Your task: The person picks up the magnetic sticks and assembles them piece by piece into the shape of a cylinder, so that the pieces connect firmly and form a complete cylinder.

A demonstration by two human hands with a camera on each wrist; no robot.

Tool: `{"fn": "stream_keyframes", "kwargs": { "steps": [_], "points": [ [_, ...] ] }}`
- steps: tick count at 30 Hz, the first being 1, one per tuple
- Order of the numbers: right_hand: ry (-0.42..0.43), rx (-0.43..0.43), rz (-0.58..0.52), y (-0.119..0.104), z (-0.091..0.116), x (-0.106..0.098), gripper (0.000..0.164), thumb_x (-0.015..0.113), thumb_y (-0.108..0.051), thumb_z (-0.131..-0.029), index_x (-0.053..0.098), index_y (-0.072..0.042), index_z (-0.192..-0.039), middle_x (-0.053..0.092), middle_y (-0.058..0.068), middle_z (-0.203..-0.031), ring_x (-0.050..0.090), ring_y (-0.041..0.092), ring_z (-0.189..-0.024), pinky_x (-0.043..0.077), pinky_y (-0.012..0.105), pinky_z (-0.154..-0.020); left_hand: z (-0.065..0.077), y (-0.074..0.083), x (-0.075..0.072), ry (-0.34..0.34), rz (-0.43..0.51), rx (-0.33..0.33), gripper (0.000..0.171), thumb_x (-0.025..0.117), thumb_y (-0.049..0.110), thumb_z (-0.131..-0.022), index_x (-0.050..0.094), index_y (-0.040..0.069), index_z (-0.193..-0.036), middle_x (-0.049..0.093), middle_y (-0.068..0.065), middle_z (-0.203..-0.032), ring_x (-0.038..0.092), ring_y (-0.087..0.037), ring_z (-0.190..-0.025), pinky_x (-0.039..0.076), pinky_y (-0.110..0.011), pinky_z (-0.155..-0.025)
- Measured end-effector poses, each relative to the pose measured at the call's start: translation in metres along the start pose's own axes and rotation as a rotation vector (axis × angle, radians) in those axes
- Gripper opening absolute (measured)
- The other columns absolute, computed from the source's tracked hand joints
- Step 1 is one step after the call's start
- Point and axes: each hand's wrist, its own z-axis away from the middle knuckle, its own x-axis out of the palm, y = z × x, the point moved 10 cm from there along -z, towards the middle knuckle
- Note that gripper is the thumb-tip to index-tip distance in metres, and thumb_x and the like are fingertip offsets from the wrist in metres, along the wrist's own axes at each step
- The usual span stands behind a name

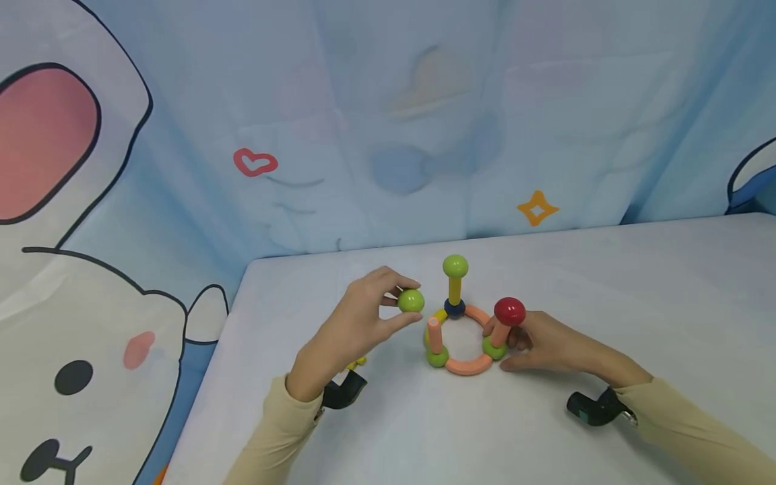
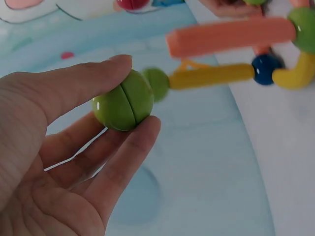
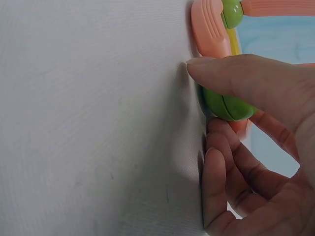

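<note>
My left hand [image 1: 358, 313] pinches a loose green ball [image 1: 411, 300] between thumb and fingers; in the left wrist view a seam runs round the green ball [image 2: 123, 101]. To its right, a ring of curved orange and yellow rods [image 1: 469, 366] with ball joints lies on the table. Three posts stand on it: a yellow rod [image 1: 455, 291] topped by a green ball, a bare orange rod [image 1: 434, 335], and one capped by a red ball [image 1: 510, 311]. My right hand [image 1: 545, 342] holds the ring's right side at a green joint ball [image 3: 229, 104], thumb and fingers around it.
The white-covered table [image 1: 679, 296] meets a blue printed curtain [image 1: 364, 202] at its back edge. Small yellow pieces [image 1: 358, 362] lie by the left wrist, partly hidden. Black wrist cameras [image 1: 597, 407] jut out under both forearms.
</note>
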Motion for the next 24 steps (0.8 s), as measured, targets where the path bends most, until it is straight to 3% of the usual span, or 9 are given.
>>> {"fn": "stream_keyframes", "kwargs": {
  "steps": [4, 13, 18, 24],
  "points": [
    [0.005, -0.023, -0.017, -0.002, 0.001, -0.001, 0.038, 0.092, -0.01, -0.078, 0.069, -0.011, -0.109, 0.069, 0.005, -0.113, 0.058, 0.016, -0.083, 0.051, 0.026, -0.069, 0.005, 0.021, 0.008, -0.022, 0.029, 0.063, 0.04, 0.085, 0.003, -0.087, 0.066, -0.001, -0.122, 0.07, -0.009, -0.113, 0.071, -0.022, -0.101, 0.057, -0.023, -0.091],
    [-0.005, -0.006, -0.009, 0.001, 0.001, 0.001, 0.039, 0.09, -0.013, -0.08, 0.07, -0.009, -0.113, 0.07, 0.004, -0.113, 0.058, 0.014, -0.082, 0.052, 0.025, -0.071, -0.002, 0.027, 0.024, -0.072, -0.006, 0.103, 0.036, 0.082, -0.002, -0.088, 0.066, -0.005, -0.12, 0.069, -0.013, -0.113, 0.068, -0.024, -0.103, 0.056, -0.023, -0.092],
    [0.006, -0.004, -0.002, 0.002, 0.001, 0.0, 0.042, 0.091, -0.012, -0.08, 0.07, -0.008, -0.116, 0.069, 0.003, -0.111, 0.057, 0.013, -0.081, 0.052, 0.025, -0.07, -0.004, 0.032, 0.028, -0.105, -0.077, 0.085, 0.035, 0.08, -0.002, -0.091, 0.068, -0.006, -0.124, 0.068, -0.013, -0.115, 0.068, -0.024, -0.103, 0.057, -0.026, -0.091],
    [0.023, -0.022, 0.0, 0.001, 0.003, 0.0, 0.034, 0.091, -0.009, -0.079, 0.069, -0.014, -0.104, 0.07, 0.006, -0.115, 0.057, 0.014, -0.083, 0.051, 0.025, -0.07, -0.005, 0.036, 0.028, -0.128, -0.175, 0.1, 0.034, 0.078, 0.0, -0.093, 0.071, -0.004, -0.126, 0.068, -0.012, -0.115, 0.067, -0.023, -0.103, 0.056, -0.024, -0.089]
  ]
}}
